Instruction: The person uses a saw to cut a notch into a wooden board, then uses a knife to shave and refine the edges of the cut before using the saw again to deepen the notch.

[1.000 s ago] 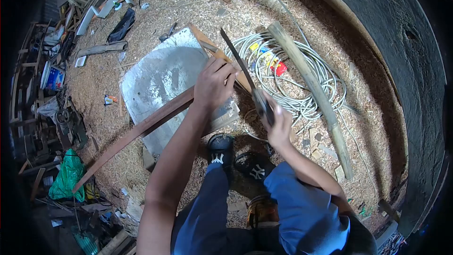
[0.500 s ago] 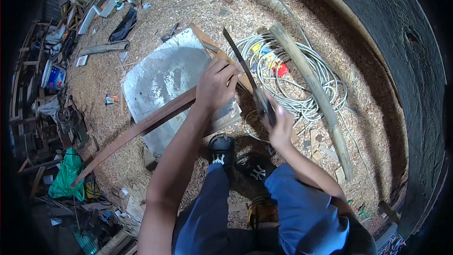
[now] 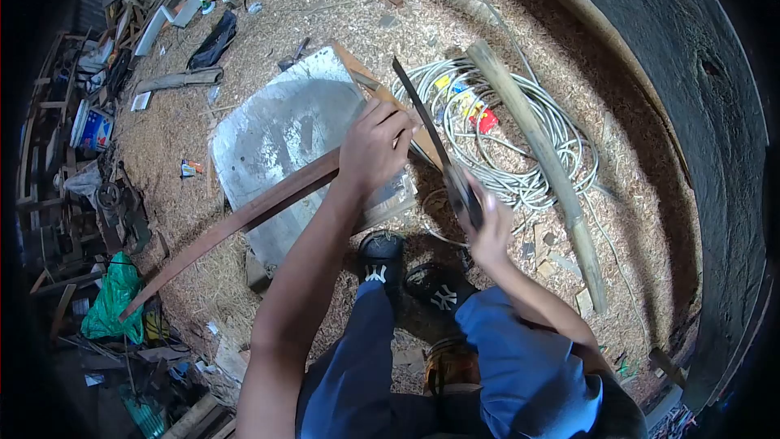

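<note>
My left hand [image 3: 375, 145] is wrapped round a long reddish-brown wooden strip [image 3: 260, 203], whose long end slants down to the left. It presses near the strip's far end, over a grey metal-topped surface [image 3: 260, 126]. My right hand [image 3: 490, 232] grips the handle of a handsaw [image 3: 420, 110], its dark blade seen nearly edge-on and pointing up and away. The blade passes right beside the fingertips of my left hand, at the strip's end. Under it, an orange-brown wooden board [image 3: 425, 145] runs along the surface's right edge.
Coiled grey cable [image 3: 520, 183] lies to the right, with a round wooden pole [image 3: 532, 126] across it. Sawdust covers the floor. A green plastic bag [image 3: 114, 301] and scrap wood lie at left. A large dark timber [image 3: 674, 57] curves along the right.
The handsaw and my right hand have shifted slightly down and to the right, drawn back toward me. My left hand stays nearly in place on the wooden strip.
</note>
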A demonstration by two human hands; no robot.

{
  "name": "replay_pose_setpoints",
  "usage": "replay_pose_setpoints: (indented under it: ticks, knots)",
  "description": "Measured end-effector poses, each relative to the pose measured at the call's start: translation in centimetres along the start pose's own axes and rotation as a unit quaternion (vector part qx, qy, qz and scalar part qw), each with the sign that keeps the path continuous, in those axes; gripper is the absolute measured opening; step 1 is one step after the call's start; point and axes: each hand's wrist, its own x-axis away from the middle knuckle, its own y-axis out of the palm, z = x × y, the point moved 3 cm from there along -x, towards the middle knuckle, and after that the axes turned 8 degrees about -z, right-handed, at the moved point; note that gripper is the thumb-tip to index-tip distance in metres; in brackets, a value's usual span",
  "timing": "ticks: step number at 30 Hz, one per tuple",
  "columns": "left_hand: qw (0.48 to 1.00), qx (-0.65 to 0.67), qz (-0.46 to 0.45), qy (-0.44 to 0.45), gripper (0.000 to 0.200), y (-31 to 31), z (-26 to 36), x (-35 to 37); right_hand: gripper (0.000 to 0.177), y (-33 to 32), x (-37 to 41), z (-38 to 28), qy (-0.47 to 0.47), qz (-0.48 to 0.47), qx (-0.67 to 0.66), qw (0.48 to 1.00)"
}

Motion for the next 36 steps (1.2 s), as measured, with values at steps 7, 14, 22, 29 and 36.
replay_pose_setpoints:
  ticks: [7, 14, 22, 29, 36]
  knots:
    - [1.0, -0.018, -0.002, 0.008, 0.004, 0.1, -0.1, 0.2, 0.053, -0.8, 3.2, 1.4, -0.01, -0.003, 0.025, 1.0]
    - [1.0, -0.015, 0.007, -0.011, 0.007, 0.0, 0.1, 0.2, 0.054, -1.4, 2.4, -0.2, -0.001, -0.011, 0.061, 0.998]
    - [1.0, -0.01, 0.023, -0.018, 0.006, 0.1, 0.0, 0.2, 0.059, -1.1, 2.3, 1.7, -0.06, -0.007, 0.101, 0.993]
    - [0.999, 0.005, 0.009, -0.036, 0.006, -0.2, 0.2, 0.2, 0.065, -2.0, 2.8, -0.7, 0.03, -0.049, 0.009, 0.998]
    - [0.999, -0.012, 0.017, -0.025, 0.006, -0.4, 0.1, 0.2, 0.067, -0.6, 0.4, 1.1, -0.005, -0.014, 0.039, 0.999]
